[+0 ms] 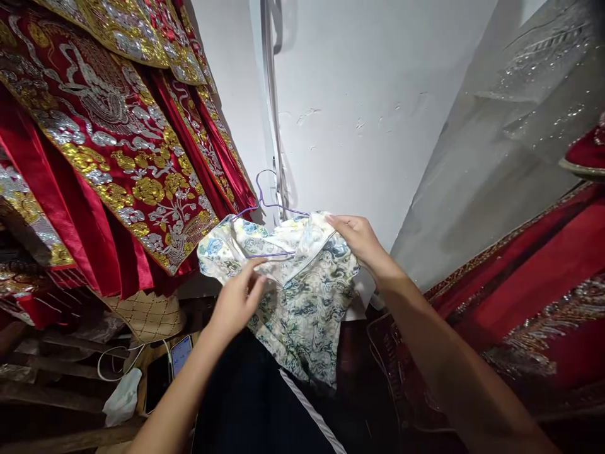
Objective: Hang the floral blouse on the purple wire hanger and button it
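White, blue-patterned, short-sleeved fabric top [307,321] on 1 thin purple wire hanger [261,200], before a smooth pale wall [350,126]. Right hand [357,239] grasps its shoulder; left hand [236,302] is at the neckline, grip indeterminable. Red, gold-and-silver-embroidered satin garments [146,157] hang at left.

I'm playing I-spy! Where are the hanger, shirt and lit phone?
Hanger [261,201], head view: its purple neck.
Shirt [305,309], head view: its patterned front.
Lit phone [180,354], head view: its screen.

From the head, the view is directed forward and downward; the shirt [309,315] is framed close, before the wall [354,145].
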A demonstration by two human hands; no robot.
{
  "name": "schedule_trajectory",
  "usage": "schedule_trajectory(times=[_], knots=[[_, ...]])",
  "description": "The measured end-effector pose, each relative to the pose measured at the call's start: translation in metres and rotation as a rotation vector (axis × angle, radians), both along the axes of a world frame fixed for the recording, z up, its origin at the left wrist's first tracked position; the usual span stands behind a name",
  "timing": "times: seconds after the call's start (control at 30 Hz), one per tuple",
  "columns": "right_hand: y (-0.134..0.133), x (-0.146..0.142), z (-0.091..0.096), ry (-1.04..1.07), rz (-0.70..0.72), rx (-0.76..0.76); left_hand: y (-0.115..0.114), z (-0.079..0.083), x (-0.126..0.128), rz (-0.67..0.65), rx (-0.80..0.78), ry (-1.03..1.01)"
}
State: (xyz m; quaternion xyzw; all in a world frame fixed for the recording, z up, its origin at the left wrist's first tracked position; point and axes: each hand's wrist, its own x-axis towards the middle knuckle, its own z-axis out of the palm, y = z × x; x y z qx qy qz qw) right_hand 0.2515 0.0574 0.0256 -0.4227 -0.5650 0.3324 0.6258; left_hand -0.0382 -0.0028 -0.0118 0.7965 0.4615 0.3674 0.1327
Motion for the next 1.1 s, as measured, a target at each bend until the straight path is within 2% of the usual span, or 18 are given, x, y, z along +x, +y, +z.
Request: schedule_trajectory(times=[0.07, 0.13, 0.23, 0.33, 0.4, 0.43, 0.5, 0.53, 0.57, 0.6, 0.7, 0.77, 0.8, 0.97, 1.1], knots=[[0.0, 0.006, -0.01, 0.064, -0.01, -0.008, 0.004, -0.022, 0.012, -0.064, -0.182, 0.116], [0.0, 0.014, -0.02, 0.123, -0.021, -0.022, 0.009, -0.045, 0.022, -0.107, -0.28, 0.184], [0.003, 0.029, -0.03, 0.168, -0.03, -0.061, 0.01, -0.074, 0.035, -0.113, -0.316, 0.17], [0.002, 0.038, -0.04, 0.091, -0.121, -0.059, 0.0, -0.095, 0.045, -0.067, -0.272, 0.072], [-0.01, 0.037, -0.057, -0.008, -0.295, 0.01, -0.01, -0.109, 0.051, -0.024, -0.266, -0.001], [-0.021, 0.033, -0.069, -0.04, -0.437, 0.06, -0.016, -0.115, 0.054, -0.006, -0.276, -0.042], [-0.052, 0.018, -0.102, -0.034, -0.77, 0.146, -0.027, -0.128, 0.058, 0.014, -0.307, -0.132], [-0.07, 0.007, -0.122, -0.02, -0.902, 0.139, -0.033, -0.133, 0.06, 0.021, -0.319, -0.175], [-0.088, -0.007, -0.141, 0.0, -0.914, 0.088, -0.038, -0.137, 0.062, 0.026, -0.331, -0.208], [-0.104, -0.022, -0.16, 0.034, -0.824, 0.005, -0.043, -0.14, 0.064, 0.029, -0.342, -0.227], [-0.134, -0.066, -0.199, 0.062, -0.155, -0.325, -0.054, -0.139, 0.066, 0.025, -0.368, -0.219], [-0.137, -0.084, -0.206, 0.029, 0.133, -0.419, -0.059, -0.133, 0.066, 0.012, -0.368, -0.201], [-0.134, -0.087, -0.204, 0.003, 0.204, -0.431, -0.061, -0.13, 0.065, 0.005, -0.361, -0.197], [-0.118, -0.081, -0.184, -0.116, 0.303, -0.384, -0.066, -0.124, 0.059, -0.011, -0.384, -0.217], [-0.121, -0.082, -0.191, -0.075, 0.199, -0.385, -0.071, -0.126, 0.064, -0.028, -0.44, -0.292]])
